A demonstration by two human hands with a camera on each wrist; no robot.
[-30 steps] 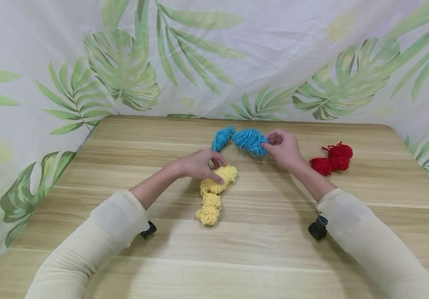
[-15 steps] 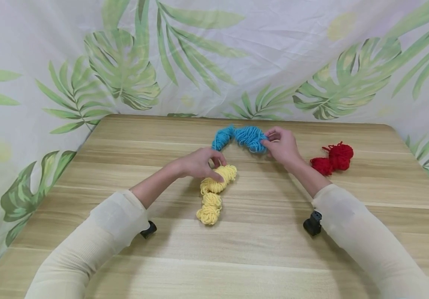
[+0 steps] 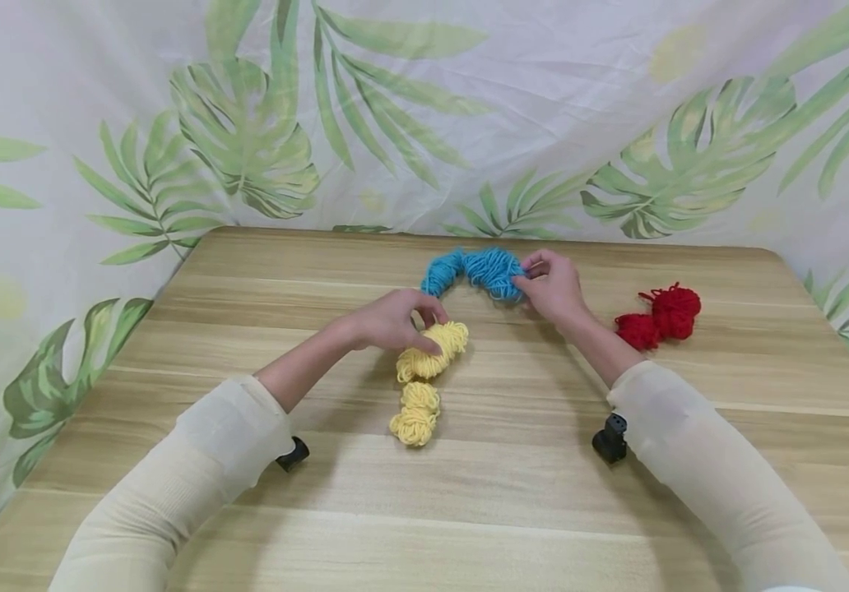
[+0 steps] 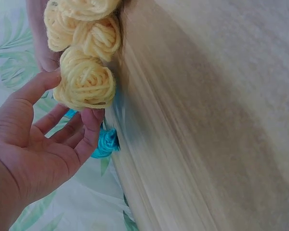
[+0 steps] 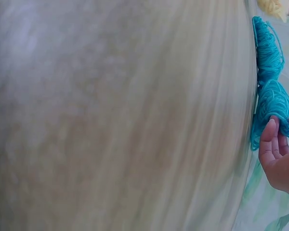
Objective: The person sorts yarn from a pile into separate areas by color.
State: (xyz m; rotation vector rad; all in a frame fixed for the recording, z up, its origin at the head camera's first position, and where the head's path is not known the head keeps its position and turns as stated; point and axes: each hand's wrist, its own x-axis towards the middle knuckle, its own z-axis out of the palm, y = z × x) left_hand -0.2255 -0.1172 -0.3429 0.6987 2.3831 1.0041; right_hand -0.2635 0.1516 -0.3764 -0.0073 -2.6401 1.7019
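I have the left hand (image 3: 397, 319) gripping yellow yarn (image 3: 420, 368), fingers parted by its width; the right hand (image 3: 554, 284) narrowly pinching blue yarn (image 3: 491, 270), red yarn (image 3: 670, 316) to its right.

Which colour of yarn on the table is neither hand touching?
The red yarn, lying farthest right. The left hand pinches the yellow yarn, and the right hand pinches the blue yarn.

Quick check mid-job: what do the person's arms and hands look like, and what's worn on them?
The left sleeve and right sleeve are long and cream-coloured. A small black device shows below each cuff, left and right. The left hand and right hand are gloveless.
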